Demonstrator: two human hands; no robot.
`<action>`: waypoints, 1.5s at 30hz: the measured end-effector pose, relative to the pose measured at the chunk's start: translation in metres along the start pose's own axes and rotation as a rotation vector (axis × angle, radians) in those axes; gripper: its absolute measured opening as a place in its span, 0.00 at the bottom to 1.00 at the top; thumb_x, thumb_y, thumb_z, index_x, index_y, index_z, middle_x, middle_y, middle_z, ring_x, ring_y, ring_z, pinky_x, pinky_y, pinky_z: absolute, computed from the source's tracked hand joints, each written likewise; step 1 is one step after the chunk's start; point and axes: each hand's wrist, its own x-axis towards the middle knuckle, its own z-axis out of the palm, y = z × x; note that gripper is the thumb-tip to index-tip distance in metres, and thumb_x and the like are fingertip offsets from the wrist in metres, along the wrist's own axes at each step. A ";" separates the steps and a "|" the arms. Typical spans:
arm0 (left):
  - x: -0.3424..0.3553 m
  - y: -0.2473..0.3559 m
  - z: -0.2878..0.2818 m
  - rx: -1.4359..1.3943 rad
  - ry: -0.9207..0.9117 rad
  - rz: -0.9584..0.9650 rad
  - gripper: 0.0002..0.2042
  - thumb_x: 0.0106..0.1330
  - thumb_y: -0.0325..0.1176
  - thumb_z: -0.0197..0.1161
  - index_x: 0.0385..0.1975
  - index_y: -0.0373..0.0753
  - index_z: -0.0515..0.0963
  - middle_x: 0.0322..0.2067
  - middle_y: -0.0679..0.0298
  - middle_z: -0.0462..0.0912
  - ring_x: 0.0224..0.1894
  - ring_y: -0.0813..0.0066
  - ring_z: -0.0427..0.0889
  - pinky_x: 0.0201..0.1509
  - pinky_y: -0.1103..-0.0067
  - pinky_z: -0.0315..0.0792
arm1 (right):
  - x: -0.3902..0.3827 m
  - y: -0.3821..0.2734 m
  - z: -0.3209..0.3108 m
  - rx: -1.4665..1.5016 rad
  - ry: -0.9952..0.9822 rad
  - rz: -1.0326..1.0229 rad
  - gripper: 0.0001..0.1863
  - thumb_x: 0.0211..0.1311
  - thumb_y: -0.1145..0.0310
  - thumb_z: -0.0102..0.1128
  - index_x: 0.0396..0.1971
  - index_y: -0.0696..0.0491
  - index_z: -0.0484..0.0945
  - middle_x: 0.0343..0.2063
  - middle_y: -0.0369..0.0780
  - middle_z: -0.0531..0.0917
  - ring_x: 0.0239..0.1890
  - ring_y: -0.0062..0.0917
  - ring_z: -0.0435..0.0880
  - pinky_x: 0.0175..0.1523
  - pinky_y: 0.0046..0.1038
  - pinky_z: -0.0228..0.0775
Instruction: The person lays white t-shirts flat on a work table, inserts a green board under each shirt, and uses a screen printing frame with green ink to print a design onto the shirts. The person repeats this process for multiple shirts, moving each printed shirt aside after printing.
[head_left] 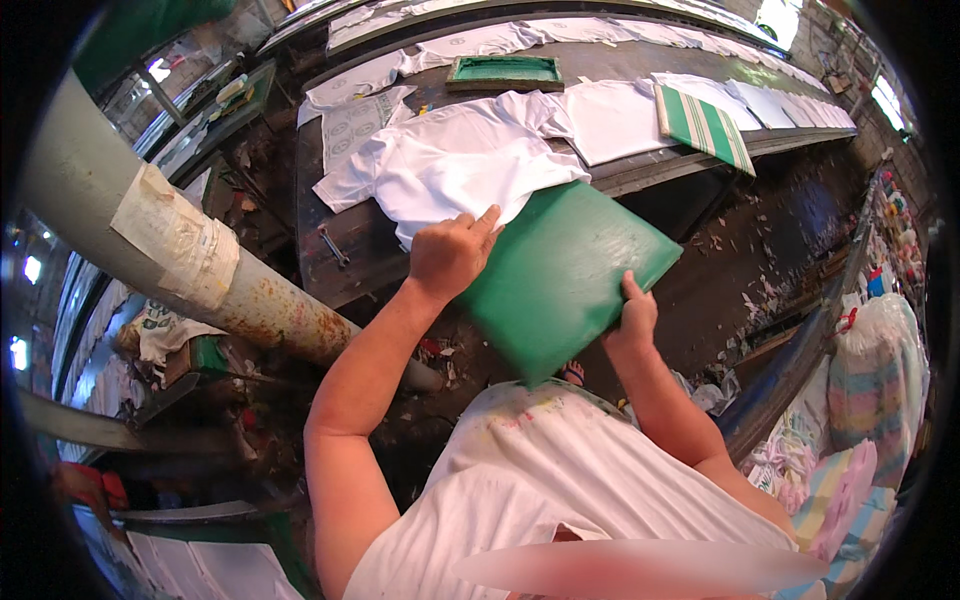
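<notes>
A white T-shirt (450, 160) lies spread over the near edge of a long dark table, its near part hanging off. My left hand (452, 252) is closed on the shirt's near edge, by the left side of a flat green board (570, 275). That board is held off the table, tilted, with its far edge against the shirt; whether it reaches inside the shirt I cannot tell. My right hand (634, 318) grips the board's near right edge, thumb on top and fingers hidden beneath.
A green-meshed frame (505, 72) rests on the table among rows of white shirts. A green-and-white striped board (705, 130) sticks out over the table edge to the right. A thick rusty post (250, 300) stands left. Bagged cloth bundles (875, 370) are piled right.
</notes>
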 end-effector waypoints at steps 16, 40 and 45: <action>-0.014 -0.009 -0.013 -0.159 0.090 0.196 0.19 0.65 0.37 0.73 0.55 0.42 0.87 0.19 0.65 0.74 0.19 0.66 0.78 0.22 0.68 0.71 | 0.083 0.108 0.066 0.325 -0.221 0.306 0.22 0.80 0.68 0.59 0.69 0.53 0.69 0.64 0.41 0.77 0.62 0.37 0.80 0.67 0.47 0.76; -0.007 0.005 -0.053 -0.019 -0.114 0.039 0.28 0.51 0.28 0.67 0.57 0.44 0.87 0.19 0.71 0.54 0.17 0.77 0.63 0.19 0.76 0.60 | 0.208 0.134 0.188 0.457 -0.813 0.622 0.32 0.81 0.55 0.56 0.76 0.55 0.64 0.67 0.42 0.78 0.67 0.36 0.78 0.72 0.42 0.73; -0.009 -0.005 -0.047 0.050 -0.136 -0.011 0.25 0.54 0.30 0.72 0.56 0.44 0.88 0.20 0.70 0.56 0.17 0.75 0.64 0.20 0.75 0.60 | 0.216 0.131 0.190 0.408 -0.802 0.594 0.31 0.81 0.55 0.56 0.75 0.55 0.66 0.67 0.42 0.79 0.67 0.36 0.78 0.71 0.42 0.73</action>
